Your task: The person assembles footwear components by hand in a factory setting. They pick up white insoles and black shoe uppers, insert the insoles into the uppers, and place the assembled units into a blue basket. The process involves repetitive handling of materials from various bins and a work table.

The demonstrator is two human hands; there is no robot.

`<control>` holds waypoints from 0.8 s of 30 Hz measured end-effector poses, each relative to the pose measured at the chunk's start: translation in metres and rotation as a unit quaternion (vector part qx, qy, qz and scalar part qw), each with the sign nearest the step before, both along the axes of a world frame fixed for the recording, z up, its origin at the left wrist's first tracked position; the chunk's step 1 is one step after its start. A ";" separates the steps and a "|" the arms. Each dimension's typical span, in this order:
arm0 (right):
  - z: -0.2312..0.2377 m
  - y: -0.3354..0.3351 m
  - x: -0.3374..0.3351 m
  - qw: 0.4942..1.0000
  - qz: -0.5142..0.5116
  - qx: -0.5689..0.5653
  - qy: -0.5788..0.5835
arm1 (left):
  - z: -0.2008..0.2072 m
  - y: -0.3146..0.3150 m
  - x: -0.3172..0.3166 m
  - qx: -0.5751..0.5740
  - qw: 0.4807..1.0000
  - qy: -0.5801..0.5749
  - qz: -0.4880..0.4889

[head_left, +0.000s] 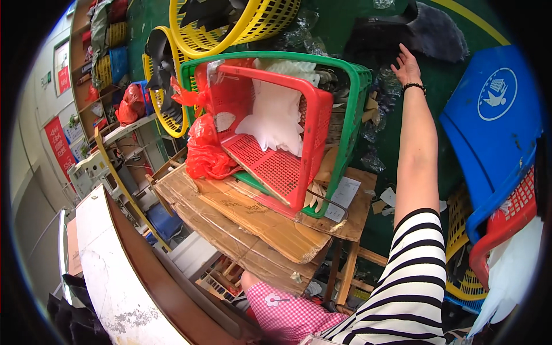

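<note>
My right arm, in a black-and-white striped sleeve, stretches out toward the far right. At its end my right hand (408, 68) is open, with its fingers spread and nothing seen in them; a dark beaded bracelet circles the wrist. Just beyond the fingers, a dark grey and black fuzzy piece of material (440, 33) lies on the green floor. Whether the fingertips touch it, I cannot tell. To the left of the arm, a red basket (261, 167) holding white soft pieces (270, 118) sits tilted inside a green basket (359, 92). My left hand is out of view.
Flattened cardboard (253, 221) covers a wooden stand below the baskets. Red plastic bags (207, 149) hang at the basket's left. Yellow baskets (276, 23) with dark pieces stand farther off. A blue bin (489, 138) is at the right; clear plastic scraps (371, 158) litter the floor.
</note>
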State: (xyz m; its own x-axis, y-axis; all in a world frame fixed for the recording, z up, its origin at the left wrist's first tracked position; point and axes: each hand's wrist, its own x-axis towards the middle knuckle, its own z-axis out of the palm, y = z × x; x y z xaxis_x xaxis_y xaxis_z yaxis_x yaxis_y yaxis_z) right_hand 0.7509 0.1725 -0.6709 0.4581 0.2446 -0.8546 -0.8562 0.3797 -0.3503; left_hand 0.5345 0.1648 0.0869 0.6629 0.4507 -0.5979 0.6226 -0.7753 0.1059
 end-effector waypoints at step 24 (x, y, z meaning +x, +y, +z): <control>-0.053 0.021 0.006 0.959 -0.253 -0.091 -0.087 | -0.016 -0.012 0.020 0.156 0.981 0.037 0.113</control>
